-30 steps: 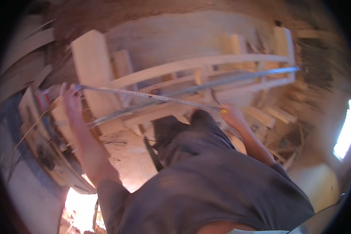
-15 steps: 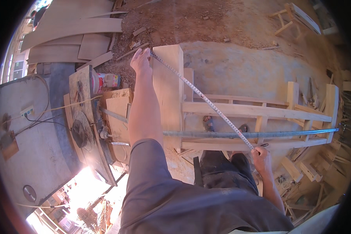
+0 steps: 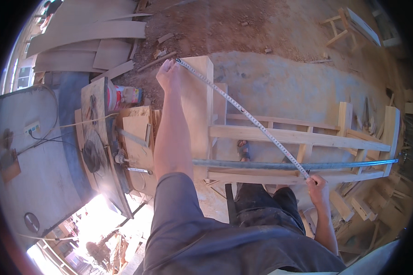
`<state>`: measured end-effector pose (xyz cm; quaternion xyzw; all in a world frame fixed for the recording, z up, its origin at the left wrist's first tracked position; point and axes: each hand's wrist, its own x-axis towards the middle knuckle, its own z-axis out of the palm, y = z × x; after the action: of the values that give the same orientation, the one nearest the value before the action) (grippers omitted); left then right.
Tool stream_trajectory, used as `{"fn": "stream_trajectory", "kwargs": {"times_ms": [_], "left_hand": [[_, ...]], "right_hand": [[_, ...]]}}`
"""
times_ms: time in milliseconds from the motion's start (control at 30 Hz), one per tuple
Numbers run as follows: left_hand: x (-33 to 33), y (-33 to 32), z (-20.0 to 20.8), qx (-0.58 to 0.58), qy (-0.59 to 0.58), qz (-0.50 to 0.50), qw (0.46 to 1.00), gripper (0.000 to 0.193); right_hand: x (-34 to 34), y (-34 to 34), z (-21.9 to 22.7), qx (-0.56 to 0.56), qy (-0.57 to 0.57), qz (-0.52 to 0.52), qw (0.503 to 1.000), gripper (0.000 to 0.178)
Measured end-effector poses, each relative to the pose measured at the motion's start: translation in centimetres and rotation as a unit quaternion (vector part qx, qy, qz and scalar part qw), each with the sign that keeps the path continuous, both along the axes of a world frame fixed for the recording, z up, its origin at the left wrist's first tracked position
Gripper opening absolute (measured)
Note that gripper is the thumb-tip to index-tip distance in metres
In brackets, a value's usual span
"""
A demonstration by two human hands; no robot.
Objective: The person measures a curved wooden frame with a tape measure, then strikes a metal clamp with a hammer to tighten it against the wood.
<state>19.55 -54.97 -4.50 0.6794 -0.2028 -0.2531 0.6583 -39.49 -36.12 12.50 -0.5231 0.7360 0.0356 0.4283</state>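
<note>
A white tape measure blade (image 3: 243,111) runs slantwise between my hands over a pale wooden frame (image 3: 280,136) with rails and upright posts. My left hand (image 3: 168,73), arm stretched far out, is closed on one end of the blade at the far left corner of the frame's wide end board (image 3: 197,101). Nearer me on the right, my right hand (image 3: 317,187) is closed around the other end of the blade, beside the near rail. A long metal bar clamp (image 3: 270,165) lies across the frame under the blade.
On the left stands a machine table (image 3: 41,133) with cables and a wooden fence. Thin boards (image 3: 87,36) are stacked at the far left, near a paint bucket (image 3: 114,97). Wood offcuts (image 3: 348,206) lie at right. A wooden stand (image 3: 351,27) is at the far right.
My right hand has moved a little to the right with its end of the blade. My left hand stays at the far corner; the whole view has shifted slightly.
</note>
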Motion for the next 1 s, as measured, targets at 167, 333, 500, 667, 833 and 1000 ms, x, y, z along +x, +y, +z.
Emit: {"fn": "stream_trajectory", "kwargs": {"times_ms": [167,333,500,667,833,1000], "left_hand": [[-4.0,6.1,-0.4,-0.027,-0.094,-0.034,0.995,0.032],[-17.3,22.0,4.5,0.028,-0.525,-0.125,0.841,0.024],[-32.7,35.9,9.8,0.478,-0.518,-0.036,0.709,0.021],[-43.9,41.9,0.9,0.698,-0.510,-0.273,0.423,0.015],[-65.6,35.9,5.0,0.365,-0.233,-0.365,0.824,0.015],[-75.7,29.9,6.2,0.312,-0.167,-0.475,0.806,0.022]], "right_hand": [[-8.5,-0.4,-0.6,-0.023,0.031,0.061,0.997,0.021],[-20.1,-0.4,1.7,-0.054,0.026,0.058,0.997,0.025],[-35.0,-1.7,0.4,-0.119,0.072,0.115,0.984,0.023],[-49.1,-3.6,1.6,-0.156,0.080,0.107,0.979,0.022],[-65.1,-1.0,2.7,-0.122,0.171,0.045,0.977,0.020],[-74.3,-2.3,3.5,-0.105,0.203,0.020,0.973,0.019]]}}
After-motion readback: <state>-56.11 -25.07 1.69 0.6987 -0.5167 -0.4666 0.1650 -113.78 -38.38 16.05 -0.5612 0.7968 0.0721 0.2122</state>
